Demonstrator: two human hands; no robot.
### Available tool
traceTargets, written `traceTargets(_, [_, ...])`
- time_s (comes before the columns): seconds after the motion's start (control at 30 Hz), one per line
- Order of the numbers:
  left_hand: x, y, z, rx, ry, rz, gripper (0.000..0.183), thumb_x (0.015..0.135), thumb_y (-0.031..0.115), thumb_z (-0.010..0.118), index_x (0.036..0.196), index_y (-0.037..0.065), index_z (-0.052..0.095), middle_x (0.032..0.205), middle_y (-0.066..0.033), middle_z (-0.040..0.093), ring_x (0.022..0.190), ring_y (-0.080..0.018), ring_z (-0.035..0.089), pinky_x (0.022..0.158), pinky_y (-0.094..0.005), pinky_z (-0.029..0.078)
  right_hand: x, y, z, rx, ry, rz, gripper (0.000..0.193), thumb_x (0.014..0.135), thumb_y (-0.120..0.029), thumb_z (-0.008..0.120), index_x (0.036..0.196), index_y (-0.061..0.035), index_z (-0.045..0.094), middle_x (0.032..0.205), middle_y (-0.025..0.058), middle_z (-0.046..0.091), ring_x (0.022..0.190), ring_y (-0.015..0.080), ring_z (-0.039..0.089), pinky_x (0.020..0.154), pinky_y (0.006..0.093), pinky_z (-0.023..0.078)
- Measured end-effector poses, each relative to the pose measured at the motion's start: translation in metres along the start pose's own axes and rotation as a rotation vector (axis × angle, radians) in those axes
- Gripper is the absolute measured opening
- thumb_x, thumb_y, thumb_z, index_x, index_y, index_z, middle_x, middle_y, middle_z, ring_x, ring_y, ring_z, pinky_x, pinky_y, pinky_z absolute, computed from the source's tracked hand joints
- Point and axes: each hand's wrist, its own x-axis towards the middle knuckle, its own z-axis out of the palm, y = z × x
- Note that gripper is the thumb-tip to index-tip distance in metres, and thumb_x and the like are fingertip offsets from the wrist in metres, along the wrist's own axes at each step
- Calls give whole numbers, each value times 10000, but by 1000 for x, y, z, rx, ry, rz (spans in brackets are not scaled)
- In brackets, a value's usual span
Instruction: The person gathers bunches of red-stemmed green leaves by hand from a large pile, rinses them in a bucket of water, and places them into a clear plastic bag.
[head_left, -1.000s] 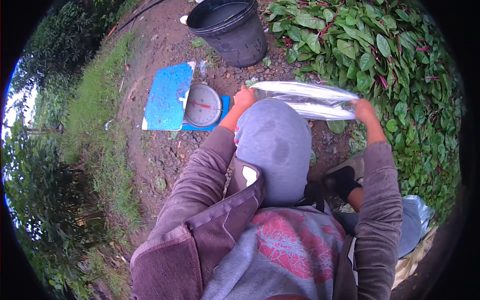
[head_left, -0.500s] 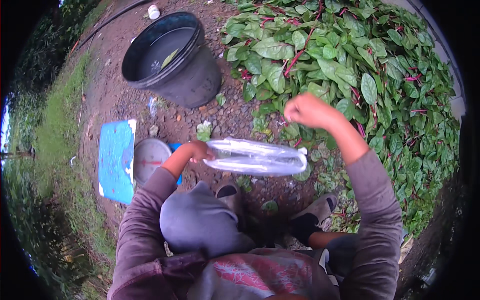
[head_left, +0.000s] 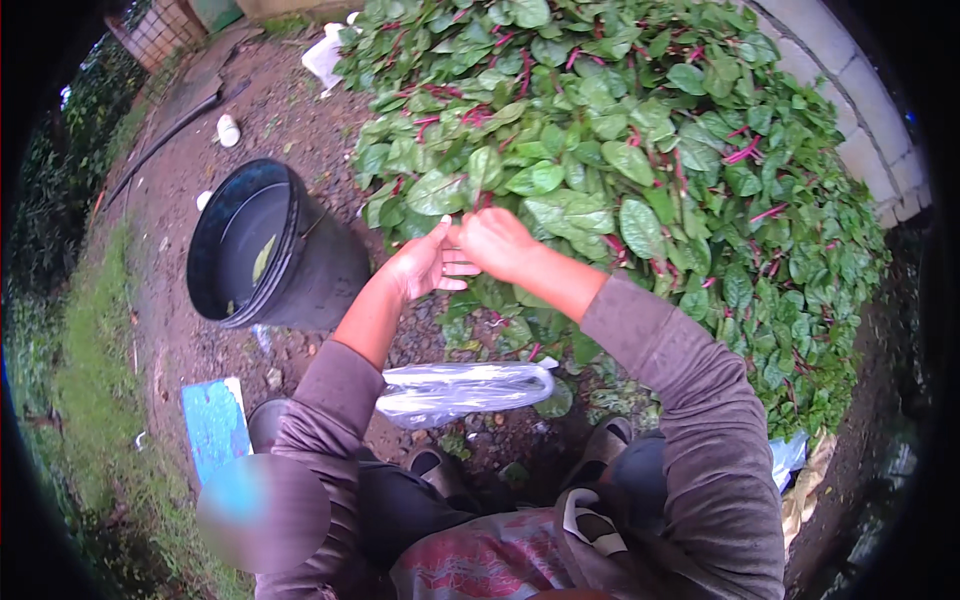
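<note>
My left hand is raised at the near edge of a pile of leafy green stems with reddish-purple stalks. Its fingers are stretched out and apart. Right against its thumb side is my right hand, fingers curled closed; whether anything is between them is hidden. Below both hands a folded clear plastic bag lies on the gravelly ground in front of my feet, touched by neither hand.
To the left, a tilted black bucket has a leaf inside. Nearer me is a blue-topped scale, partly behind my left sleeve. A white bottle and black hose lie farther off. A block edging borders the pile.
My left hand has let go of the plastic bag and moved up to the leaves. My right hand has moved left to meet it. The view has shifted.
</note>
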Motion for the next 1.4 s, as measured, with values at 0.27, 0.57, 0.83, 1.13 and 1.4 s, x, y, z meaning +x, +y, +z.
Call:
traceTargets(0.27, [16, 7, 51, -136, 4, 190, 115, 915, 197, 487, 1004, 125, 478, 899, -54, 622, 768, -179, 625, 701, -372, 506, -81, 36, -86, 378, 34, -101, 267, 689, -167, 652, 946, -110, 613, 923, 74, 634, 903, 280, 582, 766, 402, 487])
traceTargets(0.57, [-35, 33, 100, 53, 356, 489, 101, 871, 213, 530, 857, 117, 558, 824, -2, 560, 760, -116, 461, 770, -316, 353, -144, 220, -108, 10, 187, 1021, 269, 777, -304, 551, 886, -90, 672, 923, 203, 629, 890, 374, 599, 782, 433, 476])
traceTargets(0.83, [-40, 4, 123, 130, 202, 695, 177, 888, 224, 517, 919, 53, 553, 822, -57, 658, 895, -153, 560, 915, -362, 352, -151, 263, -38, 7, 87, 1180, 386, 739, -368, 651, 856, 0, 659, 929, 193, 645, 824, 312, 633, 729, 384, 494])
traceTargets(1.13, [6, -4, 111, 49, 130, 725, 99, 818, 56, 580, 888, -10, 557, 791, -95, 644, 720, -159, 626, 660, -266, 486, -190, 220, -136, 1143, 175, 1300, 104, 862, -208, 560, 845, -108, 582, 637, -49, 522, 483, 49, 450, 379, 188, 323])
traceTargets(1.4, [1, 3, 131, -123, 24, 738, 176, 819, 19, 561, 972, -26, 487, 854, -136, 630, 705, -190, 627, 603, -292, 508, -188, 160, -172, 1412, 406, 1048, 138, 876, -185, 554, 969, -87, 580, 745, 1, 603, 572, 80, 528, 438, 192, 389])
